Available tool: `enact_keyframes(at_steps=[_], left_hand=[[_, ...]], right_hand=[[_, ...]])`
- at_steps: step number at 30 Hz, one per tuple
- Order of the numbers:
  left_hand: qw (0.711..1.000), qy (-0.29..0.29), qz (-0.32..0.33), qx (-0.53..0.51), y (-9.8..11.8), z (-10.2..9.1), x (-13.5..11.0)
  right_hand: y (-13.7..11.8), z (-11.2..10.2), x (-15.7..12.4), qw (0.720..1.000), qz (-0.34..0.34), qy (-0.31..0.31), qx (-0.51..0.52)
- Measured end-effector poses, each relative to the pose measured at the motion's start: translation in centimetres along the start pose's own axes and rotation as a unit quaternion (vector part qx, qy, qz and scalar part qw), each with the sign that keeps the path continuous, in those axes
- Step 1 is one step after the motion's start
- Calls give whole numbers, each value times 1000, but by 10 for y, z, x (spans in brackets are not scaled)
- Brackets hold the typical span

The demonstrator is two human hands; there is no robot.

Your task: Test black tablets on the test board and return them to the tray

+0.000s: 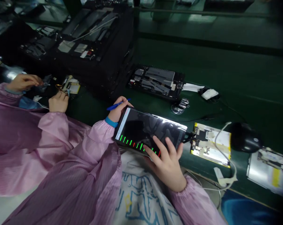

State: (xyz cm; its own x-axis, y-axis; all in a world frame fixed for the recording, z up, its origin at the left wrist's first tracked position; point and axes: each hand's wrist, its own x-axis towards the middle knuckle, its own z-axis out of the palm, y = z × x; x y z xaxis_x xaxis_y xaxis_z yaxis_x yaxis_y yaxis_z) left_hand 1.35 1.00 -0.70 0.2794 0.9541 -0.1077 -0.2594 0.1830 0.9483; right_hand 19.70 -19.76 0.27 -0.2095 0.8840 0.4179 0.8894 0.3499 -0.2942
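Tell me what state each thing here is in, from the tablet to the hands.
Tablet, screen lit, green and red bars along one edge
Left hand, gripping a blue pen, touching the tablet's corner
Blue pen, held
Right hand, fingers spread on the screen
Opened device, lying flat, insides exposed
Circuit panel, lying flat, white cable across it
Co-worker's hand, beside a small board

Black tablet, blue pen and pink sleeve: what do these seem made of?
The black rectangular tablet looks glass-fronted: its screen gives glossy, mirror-like reflections. The slim blue pen seems smooth plastic, from its even sheen. The pink striped sleeve looks like thin woven synthetic fabric, with soft folds and a slight sheen; the exact fibre cannot be told.
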Motion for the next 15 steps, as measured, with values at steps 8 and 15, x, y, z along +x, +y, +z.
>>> enact_keyframes(at_steps=[8, 15], left_hand=[[1000, 1, -11, 6, 2, 1, -1], [1000, 3, -3, 23, -1, -2, 2]], right_hand=[[3, 6, 6, 999, -32, -25, -18], [0, 5, 6, 999, -20, -26, -14]])
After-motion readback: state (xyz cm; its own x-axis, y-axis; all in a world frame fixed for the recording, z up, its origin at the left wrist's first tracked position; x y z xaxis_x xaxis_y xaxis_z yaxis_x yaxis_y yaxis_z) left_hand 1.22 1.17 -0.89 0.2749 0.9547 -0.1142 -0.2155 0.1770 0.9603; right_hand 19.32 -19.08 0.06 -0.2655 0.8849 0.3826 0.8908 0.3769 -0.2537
